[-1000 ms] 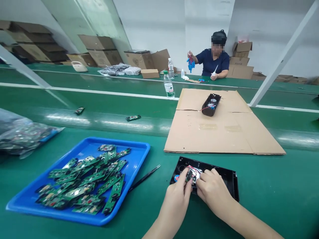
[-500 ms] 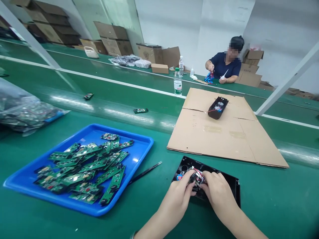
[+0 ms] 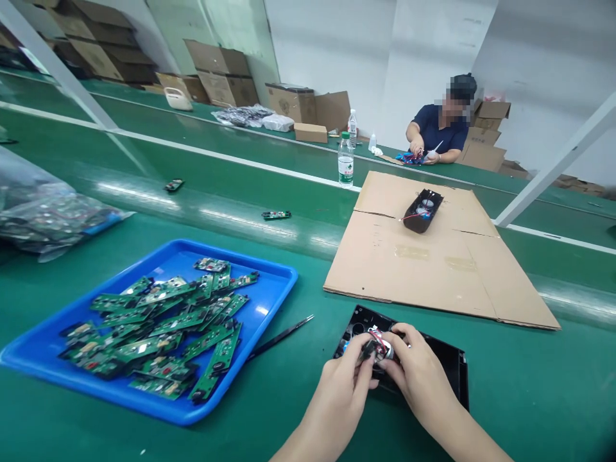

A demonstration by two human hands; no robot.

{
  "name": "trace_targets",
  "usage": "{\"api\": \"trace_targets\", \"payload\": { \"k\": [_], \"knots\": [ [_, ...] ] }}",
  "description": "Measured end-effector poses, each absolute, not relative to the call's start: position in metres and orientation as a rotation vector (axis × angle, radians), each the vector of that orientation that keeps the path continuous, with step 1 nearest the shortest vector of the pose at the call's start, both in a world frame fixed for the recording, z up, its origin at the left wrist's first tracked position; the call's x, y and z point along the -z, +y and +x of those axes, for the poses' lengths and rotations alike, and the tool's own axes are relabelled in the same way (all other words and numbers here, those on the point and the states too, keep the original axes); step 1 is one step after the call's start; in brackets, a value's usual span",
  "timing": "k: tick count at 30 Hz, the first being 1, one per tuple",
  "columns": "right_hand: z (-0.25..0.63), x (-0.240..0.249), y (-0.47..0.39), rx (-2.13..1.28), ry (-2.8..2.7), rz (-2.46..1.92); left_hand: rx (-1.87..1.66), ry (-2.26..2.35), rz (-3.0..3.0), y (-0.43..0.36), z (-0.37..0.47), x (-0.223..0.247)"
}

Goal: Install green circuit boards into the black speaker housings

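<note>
Both hands work close together over a black plastic housing (image 3: 445,359) lying on the green bench. My left hand (image 3: 342,378) pinches a small circuit board (image 3: 369,350) between thumb and fingers. Against that board, my right hand (image 3: 418,364) has its thumb and fingertips closed around red and white wires (image 3: 377,336). The wire ends and any plug are hidden by the fingers. To the left, a blue tray (image 3: 269,273) bears a heap of green circuit boards (image 3: 168,321). Black tweezers (image 3: 283,335) lie beside the tray.
Beyond the housing, a cardboard sheet (image 3: 433,282) bears a black speaker shell (image 3: 423,210) with wires. A water bottle (image 3: 345,160) stands by its far corner. Two loose boards lie farther off. A bag of boards (image 3: 52,212) sits at left. A co-worker (image 3: 440,131) handles parts across the bench.
My right fingers have shifted slightly on the wires, and a white part shows more beside them. The left hand keeps the board. Across the bench, the co-worker's hands have come together.
</note>
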State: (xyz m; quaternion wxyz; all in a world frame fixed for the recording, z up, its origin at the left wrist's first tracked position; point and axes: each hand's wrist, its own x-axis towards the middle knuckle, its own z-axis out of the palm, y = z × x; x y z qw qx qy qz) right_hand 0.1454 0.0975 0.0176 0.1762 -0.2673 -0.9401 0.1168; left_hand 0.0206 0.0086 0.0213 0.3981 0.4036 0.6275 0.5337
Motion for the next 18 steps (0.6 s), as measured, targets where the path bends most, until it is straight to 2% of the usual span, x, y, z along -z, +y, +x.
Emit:
{"api": "trace_targets", "payload": {
  "k": [4, 8, 11, 14, 18],
  "knots": [
    [0.147, -0.018, 0.098, -0.548, -2.699, -0.849, -1.319, 1.863, 1.081, 0.005, 0.014, -0.018],
    [0.151, -0.026, 0.099, -0.953, -2.440, -0.988, -1.343, 2.030, 1.183, 0.008, 0.015, -0.010],
    [0.153, -0.034, 0.099, -1.122, -2.356, -1.012, -1.367, 2.068, 1.258, 0.012, 0.019, -0.005],
    [0.152, -0.035, 0.097, -1.125, -2.414, -0.887, -1.374, 2.081, 1.310, 0.015, 0.023, -0.001],
    [0.152, -0.026, 0.093, -0.945, -2.410, -0.823, -1.382, 2.001, 1.243, 0.017, 0.026, -0.002]
  ]
}}
